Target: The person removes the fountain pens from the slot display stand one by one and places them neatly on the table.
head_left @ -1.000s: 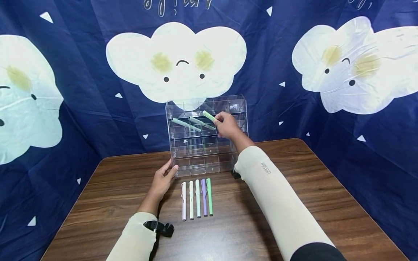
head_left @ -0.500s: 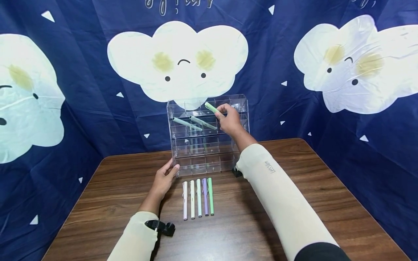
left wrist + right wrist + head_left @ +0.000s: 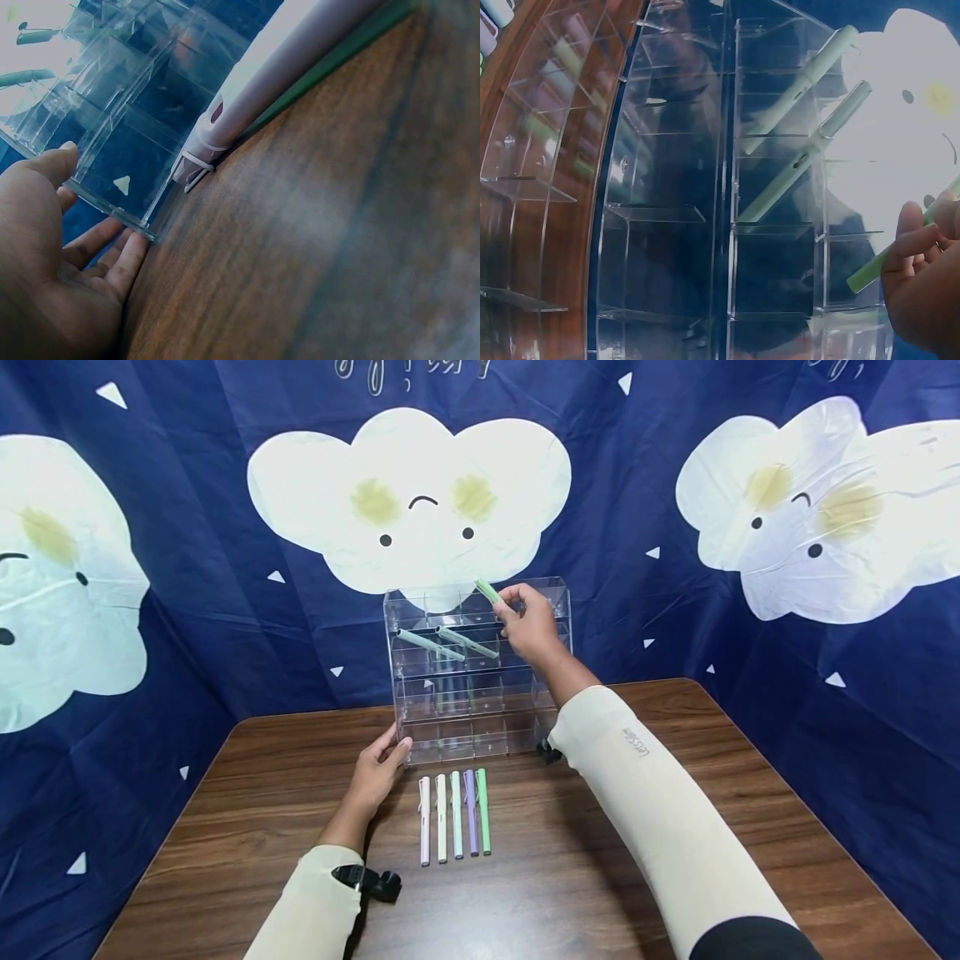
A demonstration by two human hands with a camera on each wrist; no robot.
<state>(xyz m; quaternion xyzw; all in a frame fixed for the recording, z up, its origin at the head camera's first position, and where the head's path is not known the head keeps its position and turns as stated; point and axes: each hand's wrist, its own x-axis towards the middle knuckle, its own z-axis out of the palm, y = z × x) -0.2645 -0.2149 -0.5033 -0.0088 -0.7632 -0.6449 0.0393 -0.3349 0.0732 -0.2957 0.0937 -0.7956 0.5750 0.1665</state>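
A clear plastic tiered rack with divided compartments stands at the back of the table. My left hand grips its lower left corner, thumb at the front and other fingers round the side. In my right hand a light green pen is pinched, slanting, before the top tier. The right wrist view shows the pen's lower end sticking out below my fingers. Two pale green pens lean in neighbouring compartments of the second tier.
Several capped pens lie side by side in front of the rack: pale pink, cream, light blue, purple and green. A blue cloth with white clouds hangs behind the wooden table.
My right hand has risen with the light green pen from the second tier to the top tier. My left hand keeps its hold on the rack; the pens on the table stay put.
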